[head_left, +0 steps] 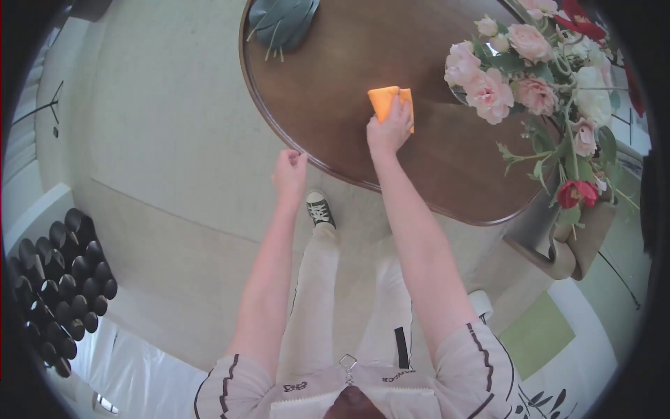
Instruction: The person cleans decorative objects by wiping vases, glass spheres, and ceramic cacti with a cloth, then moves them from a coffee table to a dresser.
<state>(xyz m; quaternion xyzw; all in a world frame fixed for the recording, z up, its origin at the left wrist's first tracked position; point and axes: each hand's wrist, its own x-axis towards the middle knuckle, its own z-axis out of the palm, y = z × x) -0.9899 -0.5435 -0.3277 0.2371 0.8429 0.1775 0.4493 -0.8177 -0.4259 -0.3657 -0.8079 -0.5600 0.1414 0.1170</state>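
My right hand (pixel 391 131) grips a folded orange cloth (pixel 383 102) and presses it against the brown wooden table (pixel 335 91). The cloth sticks out past the fingers on both sides. Just outside the table's rim, my left hand (pixel 289 173) is curled with its fingers drawn in. Whether anything is inside that hand is hidden from this angle.
Pink, white and red flowers (pixel 488 94) stand on the table's right side, with stems hanging over the edge. A dark blue-grey leaf-shaped object (pixel 283 24) lies at the far left. A brown chair (pixel 583 241) is at the right. Black discs (pixel 66 279) stand lower left.
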